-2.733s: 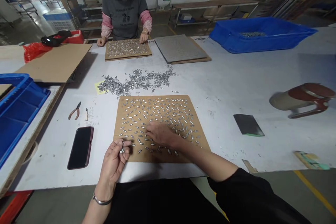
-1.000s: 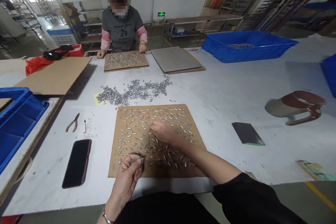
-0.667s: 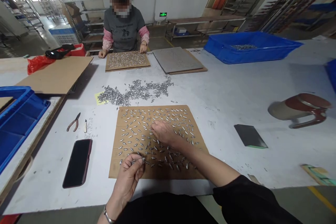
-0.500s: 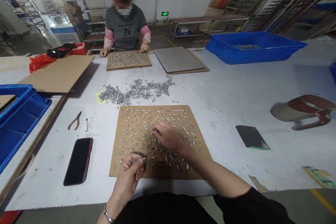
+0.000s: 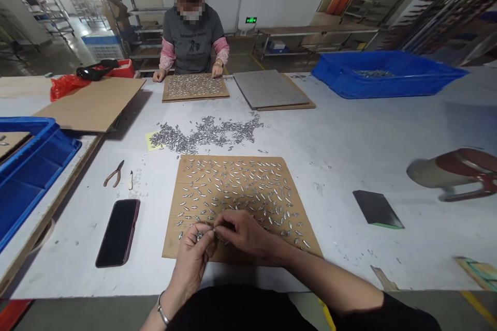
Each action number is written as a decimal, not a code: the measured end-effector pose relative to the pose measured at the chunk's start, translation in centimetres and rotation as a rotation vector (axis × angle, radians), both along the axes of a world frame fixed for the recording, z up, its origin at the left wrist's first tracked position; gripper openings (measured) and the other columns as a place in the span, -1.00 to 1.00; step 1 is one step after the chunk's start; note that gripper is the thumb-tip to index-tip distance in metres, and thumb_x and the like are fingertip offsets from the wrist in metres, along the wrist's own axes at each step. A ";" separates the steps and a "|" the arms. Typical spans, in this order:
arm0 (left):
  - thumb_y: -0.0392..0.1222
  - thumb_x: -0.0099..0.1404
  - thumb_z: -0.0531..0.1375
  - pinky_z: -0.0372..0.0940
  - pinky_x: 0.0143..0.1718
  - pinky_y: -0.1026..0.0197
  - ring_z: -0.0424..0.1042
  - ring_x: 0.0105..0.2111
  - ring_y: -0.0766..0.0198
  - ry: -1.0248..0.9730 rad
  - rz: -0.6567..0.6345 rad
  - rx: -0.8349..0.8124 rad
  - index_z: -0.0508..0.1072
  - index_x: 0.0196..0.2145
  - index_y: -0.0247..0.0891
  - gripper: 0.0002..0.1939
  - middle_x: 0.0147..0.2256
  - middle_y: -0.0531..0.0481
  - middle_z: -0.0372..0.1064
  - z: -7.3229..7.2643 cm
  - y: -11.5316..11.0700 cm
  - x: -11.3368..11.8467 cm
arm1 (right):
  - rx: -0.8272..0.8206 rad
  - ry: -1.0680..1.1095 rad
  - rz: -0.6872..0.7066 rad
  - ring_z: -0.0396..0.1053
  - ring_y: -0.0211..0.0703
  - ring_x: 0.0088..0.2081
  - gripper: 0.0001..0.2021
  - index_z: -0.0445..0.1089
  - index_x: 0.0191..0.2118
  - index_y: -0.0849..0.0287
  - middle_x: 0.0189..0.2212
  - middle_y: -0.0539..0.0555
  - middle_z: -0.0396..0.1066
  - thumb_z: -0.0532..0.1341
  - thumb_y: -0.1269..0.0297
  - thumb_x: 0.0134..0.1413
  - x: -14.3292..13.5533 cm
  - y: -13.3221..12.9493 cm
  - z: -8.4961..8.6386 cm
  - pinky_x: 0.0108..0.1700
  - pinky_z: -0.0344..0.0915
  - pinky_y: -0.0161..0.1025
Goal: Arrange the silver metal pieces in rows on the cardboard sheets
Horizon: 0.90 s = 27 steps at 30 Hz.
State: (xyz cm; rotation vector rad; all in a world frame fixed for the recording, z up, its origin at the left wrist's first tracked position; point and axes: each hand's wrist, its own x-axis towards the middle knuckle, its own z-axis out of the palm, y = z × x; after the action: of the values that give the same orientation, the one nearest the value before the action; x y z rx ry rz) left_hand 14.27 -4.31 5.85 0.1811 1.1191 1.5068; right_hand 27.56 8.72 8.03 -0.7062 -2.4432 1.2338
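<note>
Over the near part of a brown cardboard sheet [image 5: 229,207], my left hand [image 5: 194,253] is curled round several small silvery metal pieces [image 5: 199,236], which show between thumb and fingers. The fingertips of my right hand [image 5: 244,235] are pinched against the left thumb and forefinger; whatever is between them is too small to make out. Spindle-shaped metal pieces [image 5: 277,194] lie spaced out in rough rows across the cardboard. Just beyond its far edge a loose heap of the same pieces [image 5: 209,132] spreads over the white table [image 5: 341,139], partly on a yellow paper [image 5: 153,142].
To the left lie a phone [image 5: 117,232], pliers [image 5: 114,174] and a small knife-like tool [image 5: 130,181]. A dark block [image 5: 377,208] and a jug [image 5: 454,170] are to the right. Across the table a person [image 5: 193,36] handles another filled board [image 5: 195,87]. A blue bin [image 5: 388,85] stands far right.
My right hand has come back from the middle of the cardboard toward me and now meets my left fingertips. The left hand stays nearly in place. The view has shifted slightly.
</note>
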 end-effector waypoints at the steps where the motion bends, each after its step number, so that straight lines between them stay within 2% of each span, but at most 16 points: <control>1: -0.07 0.06 0.50 0.16 -0.46 0.34 0.30 -0.50 0.45 -0.028 0.012 -0.006 0.48 -0.35 -0.27 -0.66 -0.47 0.09 0.39 0.1 0.0 -0.1 | 0.074 -0.033 -0.017 0.41 -0.21 -0.31 -0.88 0.45 -0.30 0.16 -0.37 0.00 0.51 0.18 0.40 0.26 -0.2 0.9 -0.4 -0.22 0.25 -0.29; 4: -0.05 0.05 0.50 0.28 -0.36 0.30 0.43 -0.37 0.35 -0.080 0.061 -0.031 0.54 -0.26 -0.30 -0.62 -0.29 -0.04 0.49 0.1 0.0 -0.5 | 0.321 -0.173 -0.130 0.37 -0.14 -0.24 -0.81 0.39 -0.26 0.17 -0.30 0.08 0.46 0.07 0.37 0.38 -1.1 3.9 -2.2 -0.18 0.22 -0.25; 6: -0.06 0.04 0.50 0.30 -0.37 0.29 0.44 -0.37 0.32 -0.085 0.064 -0.038 0.55 -0.26 -0.32 -0.62 -0.28 -0.08 0.51 0.0 -0.1 -0.7 | 0.439 -0.249 -0.171 0.34 -0.11 -0.23 -0.78 0.38 -0.24 0.17 -0.28 0.11 0.43 0.02 0.36 0.43 -1.8 5.1 -3.5 -0.17 0.20 -0.23; 11: -0.08 0.07 0.48 0.26 -0.42 0.30 0.43 -0.40 0.32 -0.088 -0.004 -0.019 0.55 -0.29 -0.31 -0.67 -0.32 -0.09 0.51 -0.7 -0.3 -0.8 | 0.531 -0.357 -0.164 0.33 -0.11 -0.23 -0.78 0.39 -0.26 0.19 -0.27 0.13 0.41 0.04 0.35 0.42 -2.8 5.2 -5.5 -0.18 0.17 -0.24; 17: -0.11 0.05 0.48 0.24 -0.45 0.32 0.41 -0.43 0.35 -0.090 0.014 -0.036 0.56 -0.32 -0.30 -0.70 -0.33 -0.07 0.50 -0.6 -0.2 -0.8 | 0.568 -0.394 -0.221 0.35 -0.10 -0.26 -0.73 0.45 -0.25 0.18 -0.28 0.14 0.44 0.04 0.29 0.42 -2.6 6.2 -4.9 -0.27 0.14 -0.24; 27: -0.08 0.02 0.50 0.24 -0.45 0.31 0.40 -0.43 0.35 -0.091 0.027 -0.051 0.56 -0.31 -0.31 -0.66 -0.33 -0.07 0.50 -0.9 -0.3 -0.9 | 0.583 -0.593 -0.165 0.40 -0.09 -0.28 -0.75 0.46 -0.25 0.17 -0.23 0.16 0.50 0.07 0.27 0.40 -4.3 6.5 -3.6 -0.30 0.15 -0.23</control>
State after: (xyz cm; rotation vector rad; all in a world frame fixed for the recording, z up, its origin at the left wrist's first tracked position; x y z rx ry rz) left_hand 13.35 -4.64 4.98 0.0615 1.0898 1.4941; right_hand 23.31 15.23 4.45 -1.1708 -2.9038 0.2130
